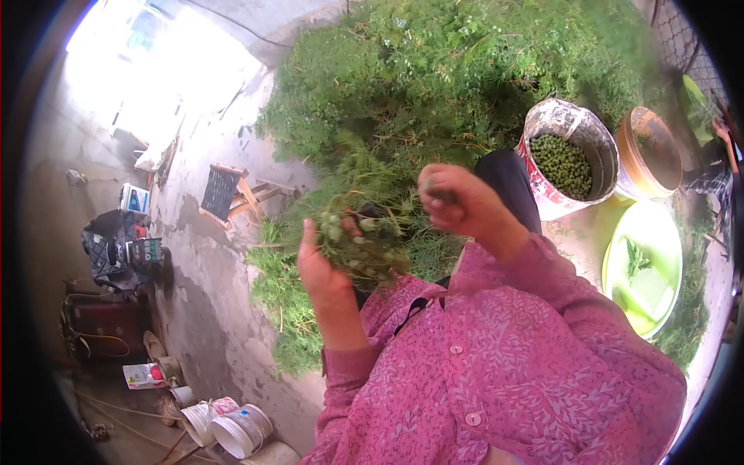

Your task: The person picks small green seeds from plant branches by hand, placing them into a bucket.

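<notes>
A leafy sprig with round green berries (368,244) is held in my left hand (324,267), its thumb raised beside the stems. To the right of the sprig and apart from it, my right hand (457,198) is closed, its fingers curled around something small and dark green that I cannot make out. A large heap of cut green branches (434,70) lies beyond both hands. At the right, a white and red bucket (536,178) holds many green berries (562,164).
An orange-rimmed bucket (632,147) and a lime-green basin (616,256) holding a sprig stand at the right. A small folding stool (225,194) is on the floor at the left. White buckets (240,430) lie lower left. Another person's arm (727,143) shows at the far right edge.
</notes>
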A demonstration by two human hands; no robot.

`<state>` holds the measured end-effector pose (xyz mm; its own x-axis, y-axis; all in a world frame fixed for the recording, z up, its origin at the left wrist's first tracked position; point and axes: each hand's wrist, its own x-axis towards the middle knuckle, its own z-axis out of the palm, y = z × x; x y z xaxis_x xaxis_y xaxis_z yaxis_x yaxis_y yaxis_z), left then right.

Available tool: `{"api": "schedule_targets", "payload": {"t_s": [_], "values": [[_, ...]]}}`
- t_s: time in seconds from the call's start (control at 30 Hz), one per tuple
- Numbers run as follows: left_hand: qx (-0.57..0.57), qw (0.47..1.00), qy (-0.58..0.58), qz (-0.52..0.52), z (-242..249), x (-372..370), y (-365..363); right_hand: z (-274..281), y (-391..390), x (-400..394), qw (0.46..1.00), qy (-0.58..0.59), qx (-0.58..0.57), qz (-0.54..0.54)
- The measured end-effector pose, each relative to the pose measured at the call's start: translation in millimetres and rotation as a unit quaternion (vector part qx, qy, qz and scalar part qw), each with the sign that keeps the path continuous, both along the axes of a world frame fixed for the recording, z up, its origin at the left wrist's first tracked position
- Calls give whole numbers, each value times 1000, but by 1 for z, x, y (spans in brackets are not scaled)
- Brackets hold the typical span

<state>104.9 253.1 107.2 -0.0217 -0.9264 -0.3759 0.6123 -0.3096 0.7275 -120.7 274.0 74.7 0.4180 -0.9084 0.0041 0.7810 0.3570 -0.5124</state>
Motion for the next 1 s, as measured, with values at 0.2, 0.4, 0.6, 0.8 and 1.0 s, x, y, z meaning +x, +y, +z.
{"api": "schedule_targets", "payload": {"t_s": [0.2,0.4,0.6,0.8,1.0], "values": [[-19,1000,22,1,1,2,-1,30,6,-8,996,70,13,-51],[-22,999,28,-39,-8,-8,1,16,8,32,711,508,-388,-292],[7,998,41,-49,-6,-18,6,8,12,44,601,648,-366,-292],[11,996,-32,-77,0,-20,10,3,0,20,842,461,-196,-202],[-5,988,31,-154,8,-31,14,24,14,-4,977,198,26,-73]]}}
